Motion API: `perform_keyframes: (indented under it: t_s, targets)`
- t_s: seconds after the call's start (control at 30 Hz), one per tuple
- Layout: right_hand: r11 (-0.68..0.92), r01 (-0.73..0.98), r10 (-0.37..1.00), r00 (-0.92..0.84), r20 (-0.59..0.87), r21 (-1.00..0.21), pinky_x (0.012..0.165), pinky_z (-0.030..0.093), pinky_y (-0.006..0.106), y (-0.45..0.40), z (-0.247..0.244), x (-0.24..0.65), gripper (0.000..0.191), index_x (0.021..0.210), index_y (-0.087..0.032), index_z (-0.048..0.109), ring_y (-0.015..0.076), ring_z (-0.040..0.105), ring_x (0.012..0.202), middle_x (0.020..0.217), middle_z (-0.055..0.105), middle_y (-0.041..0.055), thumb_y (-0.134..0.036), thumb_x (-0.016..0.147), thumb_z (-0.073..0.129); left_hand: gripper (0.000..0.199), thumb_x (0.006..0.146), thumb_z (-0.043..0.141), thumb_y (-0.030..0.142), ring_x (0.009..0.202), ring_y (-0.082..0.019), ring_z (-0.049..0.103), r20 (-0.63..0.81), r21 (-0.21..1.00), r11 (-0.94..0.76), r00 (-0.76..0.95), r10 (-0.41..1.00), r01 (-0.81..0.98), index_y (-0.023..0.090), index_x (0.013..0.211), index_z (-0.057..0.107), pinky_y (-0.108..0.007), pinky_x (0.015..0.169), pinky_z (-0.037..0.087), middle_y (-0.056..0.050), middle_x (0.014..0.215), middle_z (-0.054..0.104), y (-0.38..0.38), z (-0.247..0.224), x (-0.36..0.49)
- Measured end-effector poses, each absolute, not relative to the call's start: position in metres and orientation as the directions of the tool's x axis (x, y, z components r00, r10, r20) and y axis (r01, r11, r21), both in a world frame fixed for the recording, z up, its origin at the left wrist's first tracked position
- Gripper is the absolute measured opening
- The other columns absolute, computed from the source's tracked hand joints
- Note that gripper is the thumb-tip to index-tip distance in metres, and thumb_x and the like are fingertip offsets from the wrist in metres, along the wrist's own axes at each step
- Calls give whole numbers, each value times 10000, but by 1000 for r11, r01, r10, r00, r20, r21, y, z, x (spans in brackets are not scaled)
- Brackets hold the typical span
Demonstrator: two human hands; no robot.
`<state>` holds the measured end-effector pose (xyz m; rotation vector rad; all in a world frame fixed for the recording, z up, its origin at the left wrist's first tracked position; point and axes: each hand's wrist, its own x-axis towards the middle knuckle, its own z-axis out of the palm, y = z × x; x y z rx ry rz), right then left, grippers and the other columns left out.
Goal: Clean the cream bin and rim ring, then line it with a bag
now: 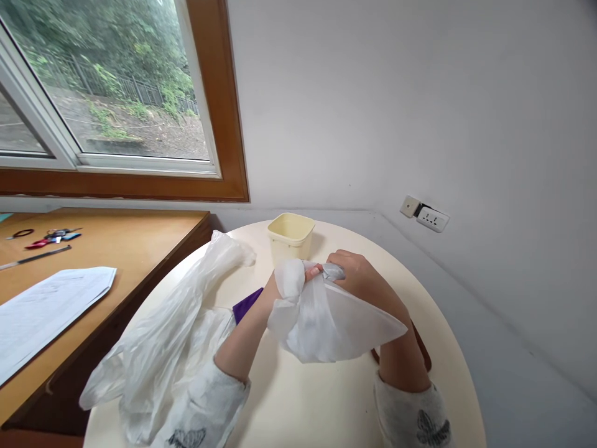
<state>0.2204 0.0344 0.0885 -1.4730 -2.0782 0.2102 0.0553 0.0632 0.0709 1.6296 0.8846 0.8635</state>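
Brown wood frames the window [135, 93] beyond and to the left of the hands, above a desk [135, 239] holding a hair tie [23, 233], keys [56, 236] with red and blue pieces, a dark strip [37, 257] and white papers [51, 305], whose faint writing is too small to read. Nearer the grip, to its left, a loose plastic bag [181, 323] sprawls across the round cream table [317, 404] and over its edge, with a purple item [247, 305] showing between it and the left forearm. Just beyond the grip stands an upright, pale yellow container [290, 239], its mouth open.

At center, above the table, the left hand [312, 272] closes on the bunched top of a white bag [321, 323], thumb visible and the other fingers mostly hidden by the plastic. Just to its right, the right hand [352, 269] curls shut around a twisted end of the same bag, while a pointed flap spreads across the right forearm. Dark printed motifs mark both pale sleeves [413, 410]. A brown strap [421, 348] shows behind the right forearm; farther right, a wall socket [433, 218] sits beside a square plate [410, 206].
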Motion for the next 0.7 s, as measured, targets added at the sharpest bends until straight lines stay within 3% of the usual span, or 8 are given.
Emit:
perform_keyframes:
  t_s: [0.1,0.2,0.27,0.4,0.5,0.57,0.7]
  targets:
    - [313,775,945,-196,262,-550,446,208,234,26,92,221,191,587,-201,348,94,299,505,560,380,-37,-246,745,446,345,764,538,485,826,-258,602,63,992,-104,451,890,67,166,842,643,-343,714,473,-72,828,655,61,69,53]
    - [326,756,945,-240,223,-568,454,222,235,22,94,218,137,623,-205,426,97,341,512,568,443,-31,-241,754,436,335,746,581,453,931,-261,588,62,998,-58,445,893,-23,210,969,640,-342,799,458,-65,955,656,59,67,50]
    - [360,769,933,-276,233,-529,480,240,239,22,93,215,103,655,-205,464,103,391,533,595,498,-19,-234,751,440,437,740,585,452,912,-244,592,66,998,-48,469,881,-51,235,1120,583,-338,787,458,-52,944,649,59,66,50]
    - [386,838,919,-310,246,-386,485,218,256,24,88,209,130,617,-197,434,109,397,517,568,494,-2,-243,732,472,669,733,555,519,679,-181,578,48,999,-43,498,866,-21,241,1321,400,-304,670,451,16,661,566,68,63,53]
    - [367,860,928,-310,207,-354,473,200,261,25,86,205,152,597,-197,414,105,382,490,556,485,0,-247,721,486,661,735,491,603,623,-169,556,6,999,-27,483,876,36,227,1278,464,-283,621,434,24,599,531,77,59,57]
    - [352,866,933,-295,204,-356,472,198,259,25,86,203,143,603,-200,423,105,381,484,550,484,-4,-253,716,493,603,732,494,605,691,-187,576,-4,998,-25,436,900,62,191,1163,570,-282,635,437,-11,676,585,80,56,59]
    - [333,843,938,-250,241,-422,493,229,246,26,90,204,85,671,-217,500,113,409,527,615,540,-4,-255,742,471,389,761,532,492,831,-214,580,134,981,-184,471,872,60,144,894,645,-277,685,435,-64,842,642,74,58,59]
